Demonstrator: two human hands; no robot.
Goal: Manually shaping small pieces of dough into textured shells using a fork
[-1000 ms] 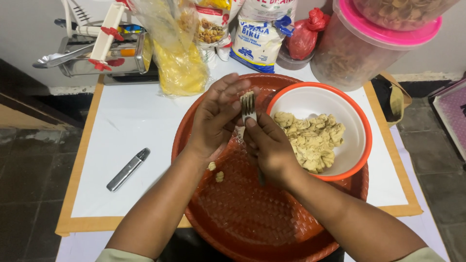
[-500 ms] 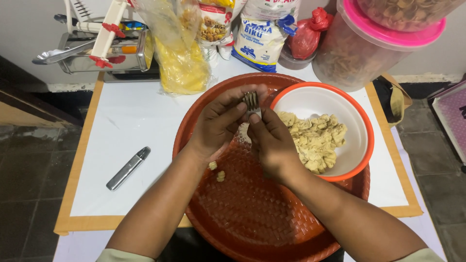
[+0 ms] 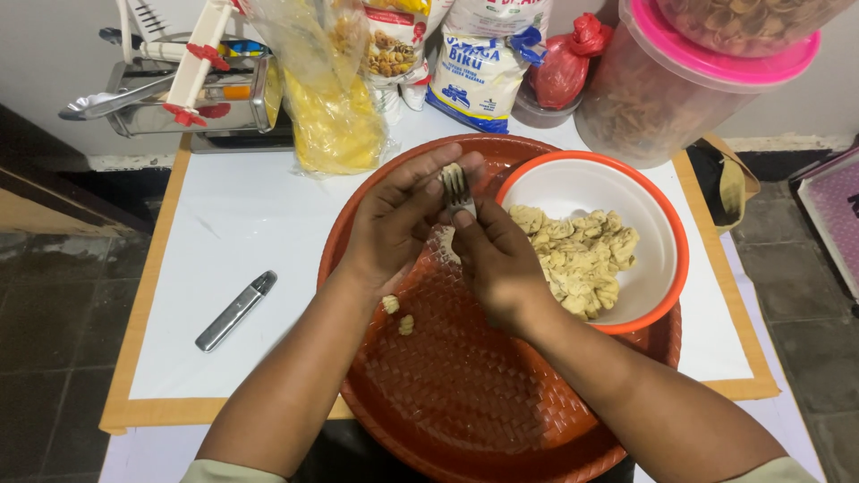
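The right hand (image 3: 501,264) pinches a small silver metal fork (image 3: 457,189) between thumb and fingertips, closed narrowly about its handle. The fork stands nearly upright in the view, its long axis running away from the person, tines pointing toward the far side of the table. The left hand (image 3: 398,219) has its fingers loosely curled against the tines from the left side, touching them; whether dough sits between them I cannot tell. Both hands hover over a round orange-red woven plastic tray (image 3: 447,402). Just right of the right fingers sits a white bowl with an orange rim (image 3: 573,183), holding pale beige dough pieces (image 3: 582,255). Two small dough bits (image 3: 398,315) lie on the tray below the left fingers.
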